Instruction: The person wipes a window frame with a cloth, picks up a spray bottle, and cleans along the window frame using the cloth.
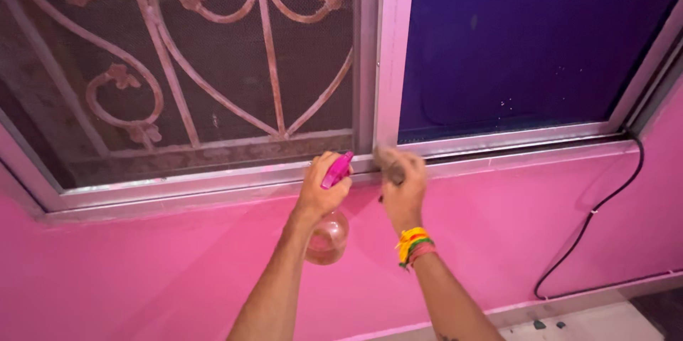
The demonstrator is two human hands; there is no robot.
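- Looking down from the head view: two bare arms reaching up to the lower rail of a sliding window set in a pink wall [498, 220].
- Left hand [321, 188]: grip wrapped fully round the neck of a spray bottle [329, 234], fingers curled shut over the pink trigger head, clear rounded body hanging below the fist.
- Bottle's long axis: close to upright, leaning a little, nozzle end up and tilted toward the window rail [213, 183], body down against the wall.
- Right hand [402, 188]: grip closed down on a small brownish cloth [388, 157], bunched and pressed onto the rail right at the foot of the upright frame post [388, 49]; how much of the cloth sits under the palm, cannot tell.
- Coloured bands [414, 245] round the right wrist, yellow, green and red.
- Key relation: cloth touching the rail, just right of the nozzle; the two hands side by side, near but apart, the right one nearer the post and the blue pane [526, 42].
- Rail's long axis: running left to right across the view, rising slightly to the right; dusty along its length.
- Left of the post: a mesh screen with a rusty scrolled iron grille [206, 56] behind it.
- Far right: a black cable [605, 202] dropping from the frame corner and down the wall toward the floor [590, 323].
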